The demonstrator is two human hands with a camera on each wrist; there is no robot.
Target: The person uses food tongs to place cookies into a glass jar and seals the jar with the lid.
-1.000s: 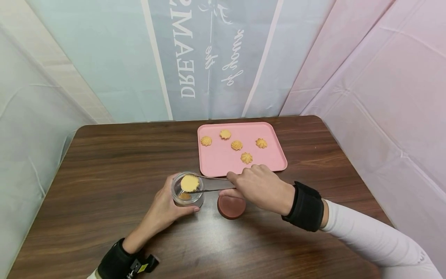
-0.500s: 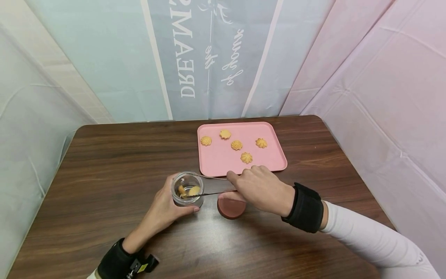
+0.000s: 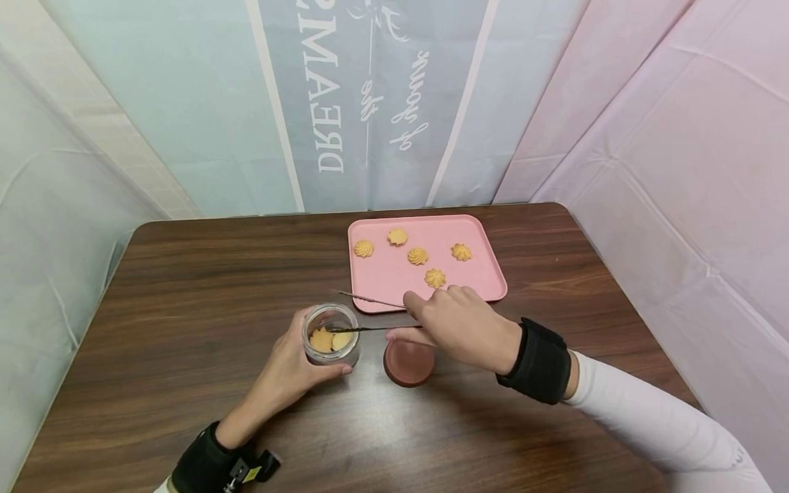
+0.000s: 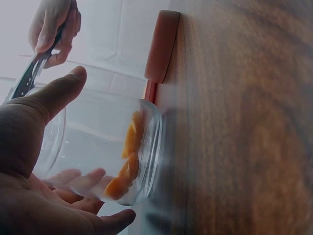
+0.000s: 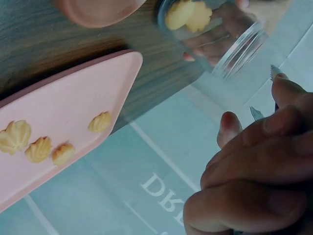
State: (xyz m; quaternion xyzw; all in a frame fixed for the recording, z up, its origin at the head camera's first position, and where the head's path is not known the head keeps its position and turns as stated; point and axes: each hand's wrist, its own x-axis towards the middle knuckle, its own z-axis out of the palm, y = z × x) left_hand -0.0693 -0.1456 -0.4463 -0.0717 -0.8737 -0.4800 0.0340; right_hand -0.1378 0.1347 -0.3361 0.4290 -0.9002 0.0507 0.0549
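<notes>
My left hand (image 3: pixel 285 361) holds an upright glass jar (image 3: pixel 348 357) by its side, thumb and fingers round it. At the jar's bottom lie two yellow cookies (image 4: pixel 128 156), also seen through the glass in the right wrist view. My right hand (image 3: pixel 461 327) grips metal tongs (image 3: pixel 382 329), whose arms are spread with nothing between them. In the head view one arm crosses the jar's mouth, while the other points past its far side. Beneath the right hand sits a round brown lid (image 3: pixel 409 368), partly covered by the fingers.
Behind the hands lies a pink tray (image 3: pixel 383 291) bearing several swirled cookies (image 3: pixel 418 256). All stand on a dark wooden table (image 3: pixel 234 274). Cloth curtains (image 3: pixel 216 123) hang along its back and sides.
A cookie between the tongs' tips has dropped into the jar beside another one. The tongs have then spread wider and lifted, one arm swinging out past the rim. My left hand stays put.
</notes>
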